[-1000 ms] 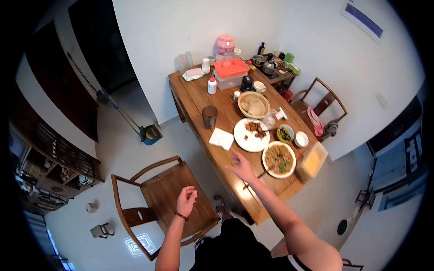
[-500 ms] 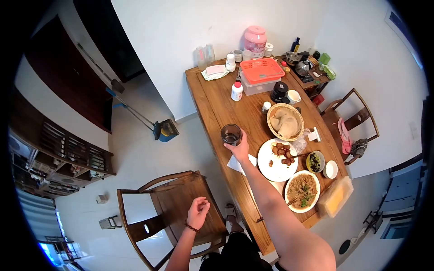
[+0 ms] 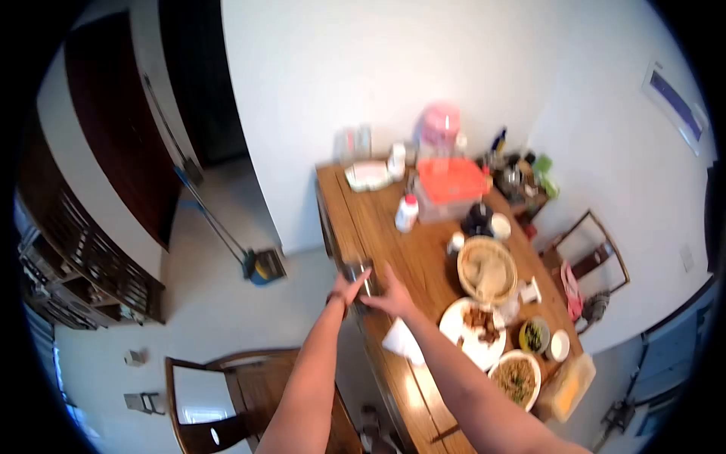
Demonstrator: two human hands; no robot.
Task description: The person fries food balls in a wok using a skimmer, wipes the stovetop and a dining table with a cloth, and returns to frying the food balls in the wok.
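Head view: we have our left hand (image 3: 349, 288) wrapped around the dark glass (image 3: 364, 277), fingers partly closed on its side. Our right hand (image 3: 394, 297) is open beside it, fingers spread and thumb pointing toward the glass; we cannot tell whether it touches. The glass is between our two hands, at the long edge of the wooden table (image 3: 378, 234) nearest the chair (image 3: 261, 393). We wear a beaded bracelet (image 3: 337, 298) on the left wrist.

Just below our right hand, we see a white paper (image 3: 403, 341) lying on the table, near a white plate (image 3: 475, 352) with brown chunks of food (image 3: 481, 321) on it. Next to the plate are a bowl of noodles (image 3: 516, 378), a bowl of greens (image 3: 534, 336) and a small white bowl (image 3: 560, 346), with a plastic container (image 3: 569, 386) holding something yellow at the far corner. Above the plate stands a wicker basket (image 3: 487, 269) with pale, flat pieces inside.

Farther up, somewhat blurred to us, are a white bottle (image 3: 407, 214) with a red cap, a red-orange basket (image 3: 452, 180) on top of a clear box (image 3: 440, 209), and a pink jar (image 3: 440, 126). On the floor past the table, a dustpan (image 3: 265, 267) lies near the wall.
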